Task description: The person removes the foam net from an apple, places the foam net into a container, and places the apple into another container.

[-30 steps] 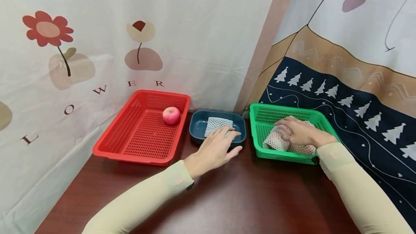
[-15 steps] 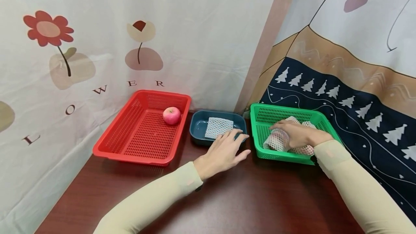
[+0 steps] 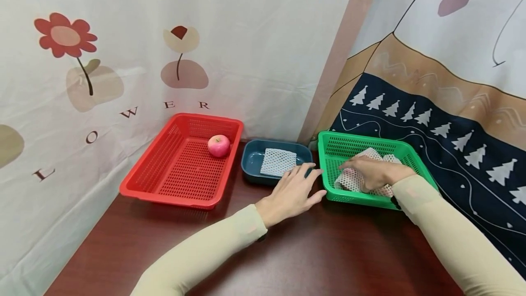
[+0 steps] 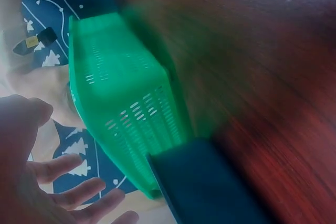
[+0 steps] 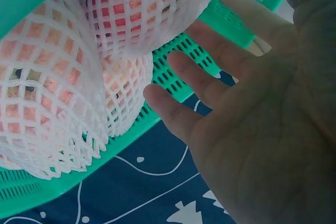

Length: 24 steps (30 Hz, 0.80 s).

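My right hand (image 3: 371, 172) reaches down into the green basket (image 3: 328, 193), over several fruits in white foam nets. One netted fruit (image 3: 348, 181) lies right at its thumb and fingers. In the right wrist view, that hand (image 5: 247, 114) has its fingers extended beside the netted fruits (image 5: 52, 77), which show red and pale through the mesh; the thumb is hidden. My left hand (image 3: 289, 195) hovers holding nothing, fingers spread, between the blue dish (image 3: 255, 179) and the green basket. A flat white foam net (image 3: 278, 162) lies in the dish.
To the left stands a red basket (image 3: 164, 199) with one bare pink apple (image 3: 218, 145) in it. All the containers sit on a dark red-brown wooden table (image 3: 328, 250). Printed curtains (image 3: 263, 49) hang close behind and to the right.
My left hand has moved right, away from over the foam net in the dish toward the green basket. The right hand has shifted slightly and reached lower among the netted fruits.
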Each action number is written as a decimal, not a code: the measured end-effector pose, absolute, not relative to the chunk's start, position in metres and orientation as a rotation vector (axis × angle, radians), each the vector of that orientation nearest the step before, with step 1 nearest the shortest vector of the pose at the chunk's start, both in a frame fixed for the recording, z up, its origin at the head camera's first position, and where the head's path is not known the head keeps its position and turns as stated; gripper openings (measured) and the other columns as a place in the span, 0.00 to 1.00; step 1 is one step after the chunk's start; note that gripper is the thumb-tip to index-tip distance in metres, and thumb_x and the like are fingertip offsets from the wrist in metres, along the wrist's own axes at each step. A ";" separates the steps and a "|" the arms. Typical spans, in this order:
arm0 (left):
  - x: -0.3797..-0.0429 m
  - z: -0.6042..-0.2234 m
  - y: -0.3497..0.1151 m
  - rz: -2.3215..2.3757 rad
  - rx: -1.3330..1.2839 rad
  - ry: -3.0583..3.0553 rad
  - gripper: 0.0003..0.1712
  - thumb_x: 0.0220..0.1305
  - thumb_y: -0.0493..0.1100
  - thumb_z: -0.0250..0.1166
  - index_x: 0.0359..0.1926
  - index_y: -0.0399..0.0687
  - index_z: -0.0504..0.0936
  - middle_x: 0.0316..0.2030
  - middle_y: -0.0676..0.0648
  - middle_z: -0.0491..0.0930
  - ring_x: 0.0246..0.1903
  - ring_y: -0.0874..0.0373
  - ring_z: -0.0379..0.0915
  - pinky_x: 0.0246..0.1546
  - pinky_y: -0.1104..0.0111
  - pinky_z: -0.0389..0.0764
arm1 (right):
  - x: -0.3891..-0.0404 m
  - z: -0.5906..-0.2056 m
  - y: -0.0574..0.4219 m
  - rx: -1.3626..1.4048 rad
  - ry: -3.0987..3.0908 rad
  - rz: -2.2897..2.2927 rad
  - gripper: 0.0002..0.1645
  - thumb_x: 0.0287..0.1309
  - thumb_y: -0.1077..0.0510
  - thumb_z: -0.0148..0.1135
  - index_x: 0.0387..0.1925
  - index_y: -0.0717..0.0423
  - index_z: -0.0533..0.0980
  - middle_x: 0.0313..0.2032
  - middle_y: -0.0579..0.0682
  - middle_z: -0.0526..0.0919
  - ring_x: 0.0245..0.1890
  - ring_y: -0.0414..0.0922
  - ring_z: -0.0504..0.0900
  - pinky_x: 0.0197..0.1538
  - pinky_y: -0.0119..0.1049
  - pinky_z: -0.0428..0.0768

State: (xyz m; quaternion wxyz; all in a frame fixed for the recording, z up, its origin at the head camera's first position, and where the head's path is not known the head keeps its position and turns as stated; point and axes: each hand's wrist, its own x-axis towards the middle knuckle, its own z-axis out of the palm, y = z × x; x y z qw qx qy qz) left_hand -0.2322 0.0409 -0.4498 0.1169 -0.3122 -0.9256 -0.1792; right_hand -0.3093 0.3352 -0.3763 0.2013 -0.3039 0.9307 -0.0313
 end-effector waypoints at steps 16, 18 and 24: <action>-0.248 -0.455 0.066 -0.491 -0.892 -2.753 0.41 0.90 0.71 0.54 0.90 0.58 0.70 0.90 0.42 0.65 0.86 0.41 0.68 0.83 0.38 0.77 | -0.313 -0.383 0.332 -0.763 2.561 0.055 0.58 0.52 0.84 0.75 0.84 0.53 0.76 0.83 0.67 0.75 0.84 0.76 0.70 0.80 0.80 0.74; -0.250 -0.457 0.069 -0.512 -0.885 -2.778 0.42 0.90 0.73 0.53 0.91 0.59 0.68 0.91 0.42 0.63 0.88 0.39 0.65 0.85 0.36 0.74 | -0.313 -0.385 0.332 -0.742 2.556 0.063 0.57 0.55 0.83 0.77 0.84 0.53 0.75 0.84 0.67 0.75 0.85 0.75 0.69 0.80 0.79 0.74; -0.256 -0.464 0.072 -0.541 -0.856 -2.829 0.46 0.89 0.76 0.49 0.93 0.59 0.64 0.94 0.44 0.58 0.92 0.38 0.58 0.89 0.34 0.67 | -0.316 -0.389 0.331 -0.730 2.544 0.105 0.57 0.58 0.81 0.77 0.86 0.52 0.73 0.84 0.65 0.74 0.87 0.73 0.68 0.82 0.78 0.72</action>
